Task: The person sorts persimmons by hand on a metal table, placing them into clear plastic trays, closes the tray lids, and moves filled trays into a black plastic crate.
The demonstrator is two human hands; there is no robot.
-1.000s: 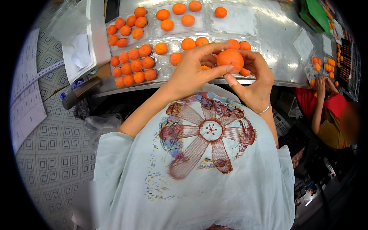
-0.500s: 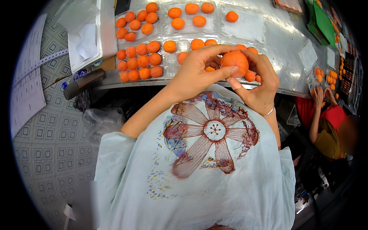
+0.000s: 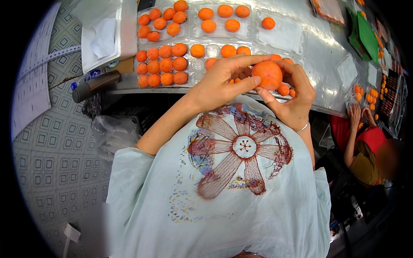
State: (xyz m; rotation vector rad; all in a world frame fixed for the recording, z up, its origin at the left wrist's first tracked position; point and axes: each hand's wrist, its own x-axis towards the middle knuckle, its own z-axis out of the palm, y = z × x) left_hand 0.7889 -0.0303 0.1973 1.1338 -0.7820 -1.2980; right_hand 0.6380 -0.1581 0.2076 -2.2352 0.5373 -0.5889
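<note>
My left hand point(image 3: 223, 81) and my right hand point(image 3: 292, 90) are cupped together around a large orange fruit point(image 3: 267, 75). My left thumb lies on its lower left, and my right fingers curl around its right side, with my right thumb just below it. Behind my hands is a clear plastic tray point(image 3: 199, 63) with round wells, some filled with smaller orange fruits. To its left, another tray holds several rows of fruits point(image 3: 166, 65). Farther back are more trays of fruit point(image 3: 232, 25); the rightmost has a single fruit point(image 3: 268, 23) on a white pad.
A metal table point(image 3: 318, 43) holds a white box point(image 3: 88, 38) and a dark cylinder point(image 3: 97, 86) at left, and a green object point(image 3: 360, 34) at back right. At right, a co-worker's hands point(image 3: 361, 114) are near more fruit. A clear bag point(image 3: 112, 133) lies below the table's left.
The view has shifted, so the trays sit farther right in the picture. Both hands keep their hold on the large fruit, with little change in finger position.
</note>
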